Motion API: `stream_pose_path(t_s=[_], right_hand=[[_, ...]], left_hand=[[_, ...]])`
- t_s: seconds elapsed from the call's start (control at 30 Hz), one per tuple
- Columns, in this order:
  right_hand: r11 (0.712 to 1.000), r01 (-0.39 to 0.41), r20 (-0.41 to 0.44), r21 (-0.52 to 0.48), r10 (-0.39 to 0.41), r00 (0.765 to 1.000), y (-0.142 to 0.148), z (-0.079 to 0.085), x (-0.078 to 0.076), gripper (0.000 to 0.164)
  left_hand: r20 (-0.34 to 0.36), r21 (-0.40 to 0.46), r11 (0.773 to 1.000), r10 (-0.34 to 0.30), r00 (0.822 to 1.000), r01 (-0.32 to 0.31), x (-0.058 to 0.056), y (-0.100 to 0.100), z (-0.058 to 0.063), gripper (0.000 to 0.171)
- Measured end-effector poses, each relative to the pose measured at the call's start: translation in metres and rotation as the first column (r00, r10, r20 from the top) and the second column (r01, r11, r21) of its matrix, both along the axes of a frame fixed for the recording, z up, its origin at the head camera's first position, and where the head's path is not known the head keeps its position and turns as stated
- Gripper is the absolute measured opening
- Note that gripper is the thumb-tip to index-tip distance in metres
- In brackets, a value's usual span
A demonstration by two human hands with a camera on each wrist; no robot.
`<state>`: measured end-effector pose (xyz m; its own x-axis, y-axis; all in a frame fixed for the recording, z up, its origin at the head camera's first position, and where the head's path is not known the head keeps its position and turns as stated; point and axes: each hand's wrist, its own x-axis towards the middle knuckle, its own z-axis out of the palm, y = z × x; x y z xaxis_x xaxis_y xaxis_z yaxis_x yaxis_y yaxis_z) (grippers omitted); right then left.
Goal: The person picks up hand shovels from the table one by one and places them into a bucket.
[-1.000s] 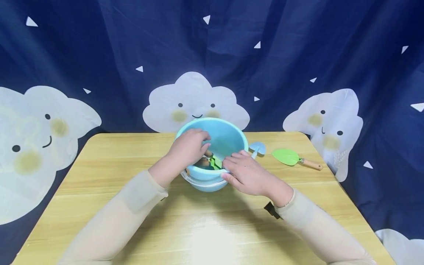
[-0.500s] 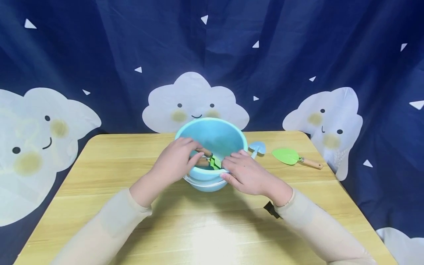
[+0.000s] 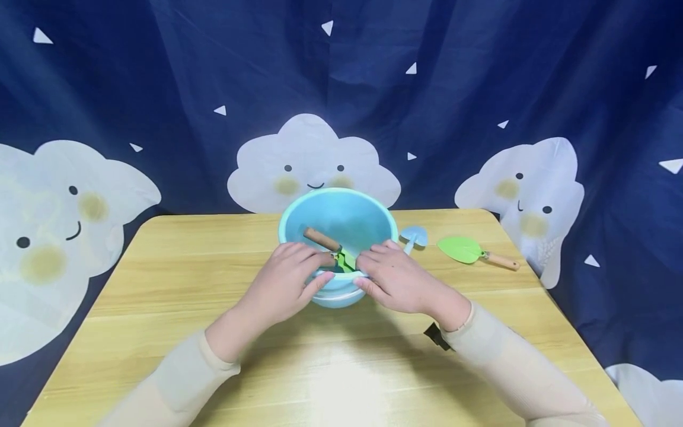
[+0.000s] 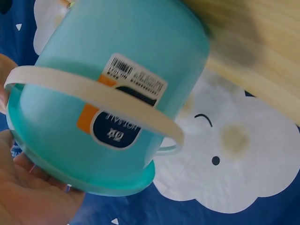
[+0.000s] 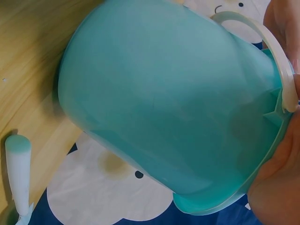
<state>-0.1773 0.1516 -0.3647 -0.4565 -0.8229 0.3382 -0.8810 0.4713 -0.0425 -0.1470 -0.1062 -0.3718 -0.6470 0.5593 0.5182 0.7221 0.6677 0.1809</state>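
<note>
A light blue bucket [image 3: 341, 193] stands at the back middle of the table. My left hand [image 3: 283, 281] holds its near-left rim, fingers over the inside and thumb outside. On the near-right rim my right hand [image 3: 400, 279] grips in the same way. Inside lie green tools [image 3: 347, 261] with wooden handles [image 3: 322, 238]; their lower parts are hidden by the near wall and the hands. In the left wrist view the bucket's white carrying handle [image 4: 93, 96] hangs across a printed label [image 4: 117, 131]. The right wrist view shows the bucket's smooth side [image 5: 150, 103].
To the bucket's right lie a small blue shovel [image 3: 415, 236] and a green leaf-shaped trowel [image 3: 461, 249] with a wooden handle. The wooden table [image 3: 176, 261] ends at a dark blue curtain [image 3: 187, 59] with cloud prints.
My left hand has drawn back out of the bucket's inside and come down onto its near-left rim, uncovering the wooden handles. The right hand has stayed on the rim.
</note>
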Motion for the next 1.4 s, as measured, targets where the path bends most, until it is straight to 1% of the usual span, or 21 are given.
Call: stream_pose_path(t_s=[0.1,0.2,0.47,0.63,0.77,0.9,1.0,1.1,1.23,1.4], right_hand=[[1.0,-0.001,-0.001,-0.003,0.001,1.0,0.0,0.0,0.0,0.036],[1.0,-0.001,0.002,-0.003,0.001,1.0,0.0,0.0,0.0,0.036],[1.0,0.009,0.005,0.013,-0.009,1.0,0.0,0.002,0.0,0.03],[0.999,0.017,0.041,0.03,-0.019,0.999,-0.001,0.007,0.001,0.024],[1.0,0.016,0.095,0.027,-0.018,0.995,-0.001,0.01,0.001,0.021],[1.0,0.007,0.164,-0.004,-0.006,0.986,0.001,0.014,0.0,0.018],[1.0,0.005,0.191,-0.025,0.0,0.982,0.002,0.017,-0.001,0.017],[0.999,0.018,0.186,-0.051,-0.008,0.982,0.004,0.02,-0.001,0.019],[0.992,0.057,0.156,-0.109,-0.039,0.987,0.011,0.026,-0.001,0.021],[0.969,0.112,0.128,-0.218,-0.085,0.988,0.022,0.036,-0.001,0.016]], left_hand=[[-0.04,-0.021,1.0,-0.01,0.999,0.009,0.0,0.0,-0.005,0.036],[-0.056,-0.032,0.999,-0.016,0.998,0.015,0.0,0.0,-0.009,0.042],[-0.1,-0.025,1.0,-0.022,0.995,0.02,-0.002,0.0,-0.013,0.047],[-0.126,-0.022,0.999,-0.027,0.992,0.025,-0.005,0.0,-0.016,0.049],[-0.136,-0.023,0.999,-0.033,0.99,0.03,-0.006,0.0,-0.017,0.047],[-0.146,-0.02,0.999,-0.04,0.989,0.037,-0.006,0.0,-0.016,0.048],[-0.16,-0.018,0.999,-0.039,0.986,0.037,-0.006,0.0,-0.016,0.051],[-0.167,-0.02,0.999,-0.039,0.985,0.036,-0.007,0.001,-0.017,0.056],[-0.161,-0.017,0.999,-0.041,0.986,0.039,-0.007,0.001,-0.017,0.059],[-0.147,-0.016,0.999,-0.038,0.988,0.036,-0.007,0.001,-0.017,0.059]])
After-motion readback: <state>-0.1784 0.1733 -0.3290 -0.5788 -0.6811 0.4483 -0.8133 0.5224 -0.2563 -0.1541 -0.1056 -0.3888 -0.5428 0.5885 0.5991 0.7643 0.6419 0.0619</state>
